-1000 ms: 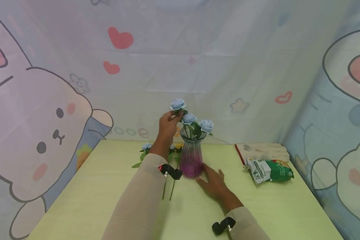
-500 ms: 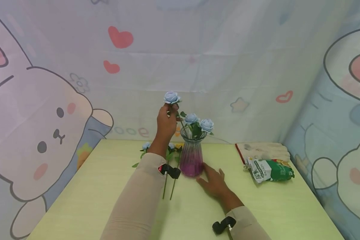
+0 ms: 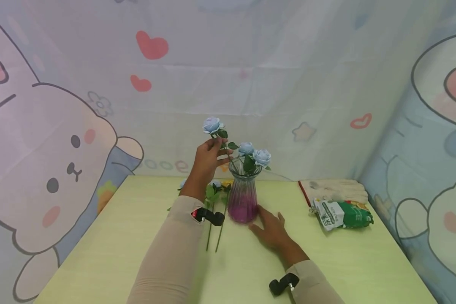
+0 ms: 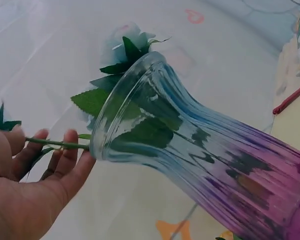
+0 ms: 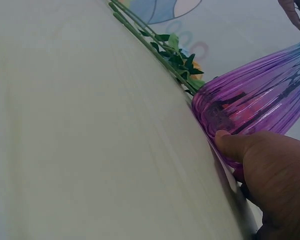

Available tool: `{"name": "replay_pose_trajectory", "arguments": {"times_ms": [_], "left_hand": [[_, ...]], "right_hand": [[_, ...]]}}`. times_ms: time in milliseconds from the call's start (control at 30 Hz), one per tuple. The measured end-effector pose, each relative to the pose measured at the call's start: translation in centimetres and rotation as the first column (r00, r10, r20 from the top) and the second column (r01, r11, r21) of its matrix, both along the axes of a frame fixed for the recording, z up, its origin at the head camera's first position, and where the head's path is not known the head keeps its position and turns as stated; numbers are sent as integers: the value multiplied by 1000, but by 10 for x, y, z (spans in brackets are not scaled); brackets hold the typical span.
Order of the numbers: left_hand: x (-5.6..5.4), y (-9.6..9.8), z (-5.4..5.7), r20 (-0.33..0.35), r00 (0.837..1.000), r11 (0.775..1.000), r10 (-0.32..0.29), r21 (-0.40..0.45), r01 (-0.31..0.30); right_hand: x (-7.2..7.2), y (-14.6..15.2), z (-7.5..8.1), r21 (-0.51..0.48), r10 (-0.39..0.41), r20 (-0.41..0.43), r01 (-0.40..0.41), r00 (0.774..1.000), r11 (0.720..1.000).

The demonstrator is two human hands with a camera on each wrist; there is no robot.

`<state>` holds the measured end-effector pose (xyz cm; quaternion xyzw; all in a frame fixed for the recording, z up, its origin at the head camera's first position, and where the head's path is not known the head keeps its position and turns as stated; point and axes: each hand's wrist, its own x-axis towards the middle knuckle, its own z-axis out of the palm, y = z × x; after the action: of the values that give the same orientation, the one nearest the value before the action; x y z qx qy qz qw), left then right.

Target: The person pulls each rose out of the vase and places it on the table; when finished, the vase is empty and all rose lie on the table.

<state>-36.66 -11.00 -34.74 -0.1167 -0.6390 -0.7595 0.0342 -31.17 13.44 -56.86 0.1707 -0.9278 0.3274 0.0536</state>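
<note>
Recorder: First entry, the blue rose [image 3: 212, 125]. You pinch its stem [image 4: 52, 143] beneath the bloom with your left hand [image 3: 207, 159]. The bloom sits above and left of the glass vase [image 3: 243, 200]; the stem slants rightward to the vase mouth.

Checker: And your other fingers?

Recorder: They spread toward the rim; contact with the glass is uncertain. The vase stands upright, bluish above, purple below.

Checker: Your right hand [image 3: 271, 230]?

Recorder: It touches the base from the right, thumb on the purple wall. Whether the remaining fingers curl round, I cannot tell.

Checker: Already inside?

Recorder: Two more pale-blue roses [image 3: 262, 158], leaning right. Just left, loose flowers [image 3: 216, 184] lie on the yellow-green table [image 3: 95, 257], blue and yellow heads far, stem ends near.

Checker: Farther out?

Recorder: Far right, a green-and-white packet [image 3: 343, 214] lies beside a cream glove [image 3: 342, 190]. A printed cloth backdrop [image 3: 266, 93] hangs at the far side.
</note>
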Motion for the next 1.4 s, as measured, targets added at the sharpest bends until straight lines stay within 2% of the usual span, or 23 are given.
{"name": "replay_pose_trajectory", "arguments": {"times_ms": [100,200,333,433,700,767,833,933,1000,1067,1200,1300,1400], "left_hand": [[1,-5,-2,28,997,998,-68,14,68],[1,-10,-6,33,995,995,-90,-37,91],[1,-13,-12,-12,998,991,-69,-118,67],[1,-12,-14,-48,998,992,-46,-122,40],[1,-10,-21,-54,999,995,-6,-104,0],[0,-10,-24,-77,997,999,9,-49,-12],[0,-10,-27,-107,994,999,28,42,-24],[-1,-9,-32,-135,988,979,68,199,-40],[-1,-7,-32,-115,987,963,113,259,-80],[-2,-5,-33,-75,986,949,152,289,-124],[-3,0,-32,-23,973,937,229,276,-214],[-2,2,-31,-46,962,934,269,254,-249],[-1,4,-30,-62,964,933,259,273,-234]], "right_hand": [[0,0,1,-2,-4,-2,4,1000,1000],[0,0,2,0,2,13,-2,1000,1000],[1,0,2,0,6,21,-6,1000,1000],[1,0,1,-1,1,10,-1,1000,1000],[0,1,0,1,7,13,-7,1000,1000],[0,1,0,5,5,10,-5,1000,1000],[0,1,-1,4,2,9,-2,1000,1000],[0,1,-1,7,3,6,-3,1000,1000],[0,1,0,2,5,8,-5,1000,1000],[0,1,1,0,3,8,-3,1000,1000],[1,0,3,1,3,12,-3,1000,1000],[1,0,4,-1,5,11,-5,1000,1000],[2,0,4,-9,6,11,-6,1000,1000]]}}
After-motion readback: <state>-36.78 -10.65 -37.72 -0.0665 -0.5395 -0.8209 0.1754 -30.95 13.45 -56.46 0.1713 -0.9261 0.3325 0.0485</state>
